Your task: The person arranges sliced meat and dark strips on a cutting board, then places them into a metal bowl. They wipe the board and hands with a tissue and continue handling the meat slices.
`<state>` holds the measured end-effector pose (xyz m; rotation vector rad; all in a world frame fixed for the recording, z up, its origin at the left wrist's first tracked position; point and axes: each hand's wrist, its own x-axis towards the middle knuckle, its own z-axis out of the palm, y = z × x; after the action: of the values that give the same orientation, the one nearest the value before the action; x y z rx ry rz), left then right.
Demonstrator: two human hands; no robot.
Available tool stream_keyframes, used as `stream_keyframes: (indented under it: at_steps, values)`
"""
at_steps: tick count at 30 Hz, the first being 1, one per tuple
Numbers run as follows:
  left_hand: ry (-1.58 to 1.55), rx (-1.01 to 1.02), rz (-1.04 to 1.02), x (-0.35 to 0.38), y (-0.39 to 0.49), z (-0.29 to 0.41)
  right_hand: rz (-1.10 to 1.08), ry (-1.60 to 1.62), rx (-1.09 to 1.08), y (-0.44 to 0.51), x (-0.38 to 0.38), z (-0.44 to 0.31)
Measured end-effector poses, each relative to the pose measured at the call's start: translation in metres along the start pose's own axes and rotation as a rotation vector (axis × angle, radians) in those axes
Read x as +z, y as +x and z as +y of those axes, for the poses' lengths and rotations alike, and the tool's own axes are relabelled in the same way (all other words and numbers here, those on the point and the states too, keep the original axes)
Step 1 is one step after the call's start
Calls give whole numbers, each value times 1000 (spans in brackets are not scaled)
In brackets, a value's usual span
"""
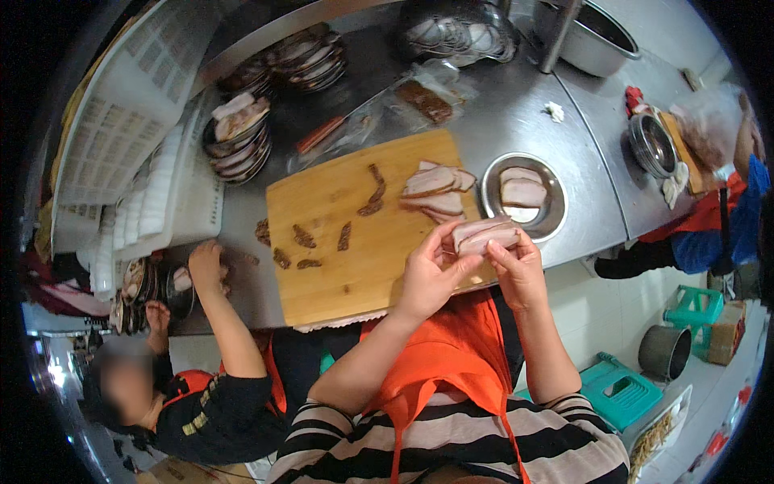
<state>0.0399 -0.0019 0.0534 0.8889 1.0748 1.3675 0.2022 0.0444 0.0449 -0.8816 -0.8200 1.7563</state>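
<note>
Pale meat slices with a brown edge (484, 235) are held between my left hand (432, 266) and my right hand (517, 266), thumbs on top, over the right front part of a wooden cutting board (326, 193). Just beyond my hands a steel bowl (559, 199) holds similar meat slices (523, 189) on a white round piece. A fanned pile of meat slices (435, 187) lies on the board's right side. Several dark brown slices (344, 236) are scattered over its left and middle.
Stacked bowls of sliced meat (239, 142) stand at the back left, beside white plastic crates (199, 206). Plastic packaging with a dark brown block (425, 101) lies behind the board. A co-worker (211, 411) reaches over bowls at left; another person (725, 224) is at far right.
</note>
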Motion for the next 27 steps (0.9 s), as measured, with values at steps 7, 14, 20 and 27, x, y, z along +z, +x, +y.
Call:
stream_keyframes:
  at_steps: [7,14,20,27]
  values:
    - [737,197,-13,52,68,-3,93,-1016,-257,31,-65,-60]
    - [1301,402,-28,74,119,-34,76,-1644,-366,73,-73,-72]
    - [1394,306,140,79,121,-37,258,-1688,-478,82,-61,-53]
    - [1075,611,157,58,113,-29,-92,-1580,-716,83,-63,-48]
